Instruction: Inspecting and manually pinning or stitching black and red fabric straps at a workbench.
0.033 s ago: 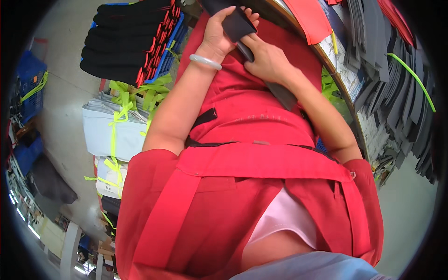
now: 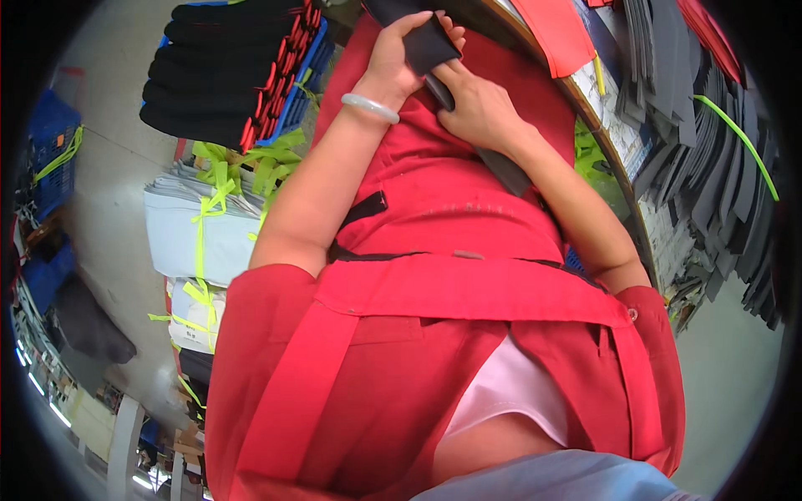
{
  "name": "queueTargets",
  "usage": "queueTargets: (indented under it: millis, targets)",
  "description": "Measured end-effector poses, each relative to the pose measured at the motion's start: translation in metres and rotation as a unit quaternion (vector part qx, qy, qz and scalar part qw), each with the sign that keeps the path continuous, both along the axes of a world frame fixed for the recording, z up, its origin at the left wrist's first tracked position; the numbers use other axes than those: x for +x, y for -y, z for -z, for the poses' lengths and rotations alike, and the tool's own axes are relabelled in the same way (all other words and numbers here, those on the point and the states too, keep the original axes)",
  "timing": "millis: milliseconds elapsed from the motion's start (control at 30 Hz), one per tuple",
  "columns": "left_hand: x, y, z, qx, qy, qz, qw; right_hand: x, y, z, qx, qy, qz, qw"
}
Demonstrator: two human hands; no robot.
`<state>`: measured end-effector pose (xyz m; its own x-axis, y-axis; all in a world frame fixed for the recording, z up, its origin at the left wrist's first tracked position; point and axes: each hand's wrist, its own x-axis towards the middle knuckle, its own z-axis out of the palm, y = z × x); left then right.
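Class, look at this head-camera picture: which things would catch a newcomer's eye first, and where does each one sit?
First, the red apron filling the centre and bottom. Above it, the left hand and right hand hold a dark flat piece near the top edge. At upper left, stacked black pieces fill a blue crate.

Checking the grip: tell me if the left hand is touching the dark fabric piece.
Touching. The head view shows the left hand with its fingers curled over the dark fabric piece, no gap visible.

A matt dark cloth piece in the hands, a smooth glossy pale bangle, a matt red cloth apron, and stacked matt grey sheets far right.
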<state>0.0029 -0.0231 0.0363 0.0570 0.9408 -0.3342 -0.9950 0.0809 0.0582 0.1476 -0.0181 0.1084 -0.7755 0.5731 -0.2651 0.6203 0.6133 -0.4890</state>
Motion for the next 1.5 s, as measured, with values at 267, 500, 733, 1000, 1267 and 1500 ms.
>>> queueTargets:
  millis: [267, 500, 733, 1000, 1267, 1500]
  targets:
    - [-0.003, -0.007, 0.020, 0.009, 0.031, 0.007, 0.999, -0.018, -0.013, -0.001, -0.036, 0.106, -0.009, 0.994]
    - [0.014, -0.007, 0.006, 0.018, -0.041, -0.007, 0.999, -0.020, -0.027, 0.006, 0.022, 0.097, 0.009, 0.995]
    - [0.003, -0.006, 0.009, 0.042, -0.020, -0.022, 0.999, -0.001, -0.007, 0.000, 0.058, 0.045, -0.022, 0.997]
    - [0.001, -0.003, 0.021, 0.015, 0.013, -0.027, 0.999, -0.004, -0.005, -0.002, -0.001, 0.011, -0.039, 0.999]
    - [0.013, -0.001, -0.022, 0.015, 0.014, 0.006, 1.000, -0.015, -0.026, -0.001, -0.011, 0.103, 0.007, 0.995]
    - [0.002, -0.011, 0.017, 0.045, -0.033, -0.062, 0.997, -0.028, -0.028, -0.002, -0.003, 0.098, -0.013, 0.995]
